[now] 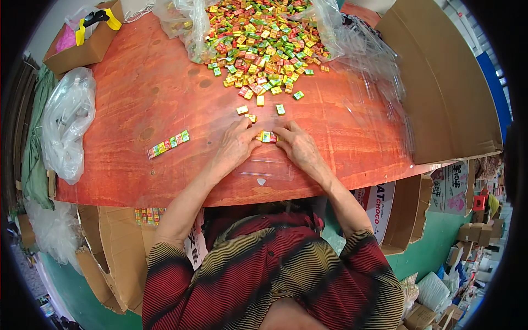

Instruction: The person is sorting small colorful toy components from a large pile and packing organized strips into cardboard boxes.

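Close to the table's near edge, my left hand (237, 144) and my right hand (300, 147) face each other. Between them lies a short row of small colourful boxes (267, 137), with the fingertips of both hands closed against its two ends. Part of the row is hidden behind the fingers. Just beyond my left fingers are a few loose little boxes, one yellow box (242, 110) among them. A clear plastic tray (265, 169) lies on the table below my hands. Off to the left rests a filled strip of small boxes (168, 144) in clear plastic.
A large heap of small boxes (264, 47) covers the far middle of the red wooden table (121, 176). Stacked clear plastic trays (368, 49) and a cardboard panel (440, 82) stand right. Far left are a carton (82, 55) and a clear bag (69, 124).
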### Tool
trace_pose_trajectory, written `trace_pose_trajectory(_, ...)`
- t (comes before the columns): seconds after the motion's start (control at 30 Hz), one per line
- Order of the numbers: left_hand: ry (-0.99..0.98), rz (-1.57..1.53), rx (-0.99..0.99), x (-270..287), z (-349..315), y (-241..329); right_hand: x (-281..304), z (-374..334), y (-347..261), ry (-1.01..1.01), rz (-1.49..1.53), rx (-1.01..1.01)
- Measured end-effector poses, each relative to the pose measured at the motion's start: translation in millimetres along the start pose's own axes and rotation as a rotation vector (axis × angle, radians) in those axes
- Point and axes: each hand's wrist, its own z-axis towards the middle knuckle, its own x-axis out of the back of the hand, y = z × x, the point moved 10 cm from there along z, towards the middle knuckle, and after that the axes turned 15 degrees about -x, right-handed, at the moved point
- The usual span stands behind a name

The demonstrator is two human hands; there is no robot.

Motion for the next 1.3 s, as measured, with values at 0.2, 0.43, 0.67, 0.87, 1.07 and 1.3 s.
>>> trace_pose_trajectory(0.2,-0.007,-0.008,0.043,-3,-1,-5,-1,-2,-3,0.051,-0.031,-0.003)
trace_pose_trajectory(0.43,-0.069,-0.042,0.176,7,-29,31,8,-39,-18,-0.002,0.011,-0.037)
trace_pose_trajectory(0.67,-0.031,0.238,-0.016,9,-60,65,-6,-85,-30,0.002,-0.075,0.043)
trace_pose_trajectory(0.87,-0.258,0.374,0.007,-10,-84,72,-30,-109,-22,-0.059,-0.395,0.06)
trace_pose_trajectory(1.07,-0.257,0.161,0.088,-13,-86,65,-32,-104,-19,-0.11,-0.332,0.051)
trace_pose_trajectory(1.3,-0.312,0.24,0.03,-20,-74,67,-39,-87,-33,-0.204,-0.033,0.129)
